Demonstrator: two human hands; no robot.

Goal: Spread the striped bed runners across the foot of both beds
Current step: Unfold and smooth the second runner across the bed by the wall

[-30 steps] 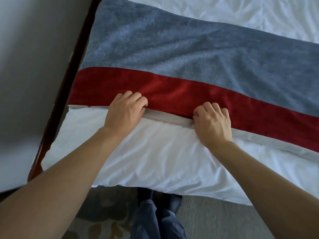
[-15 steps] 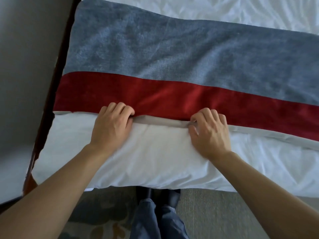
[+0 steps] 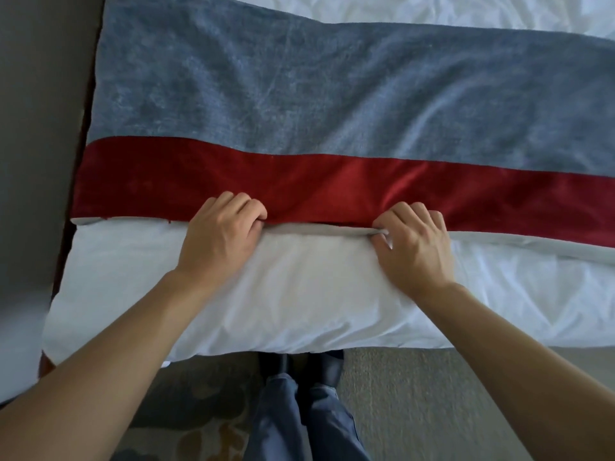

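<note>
Runner (image 3: 332,104): I see it flat across the bed (image 3: 299,294).
Left hand (image 3: 221,237): fingers curled, gripping its near edge.
Right hand (image 3: 414,244): pinching that edge.

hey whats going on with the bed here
A person standing at the foot of a bed is laying a striped bed runner across the white duvet. The left hand and right hand both grip its near edge, along the red stripe. The runner lies fairly flat, with slight ripples toward the right.
</note>
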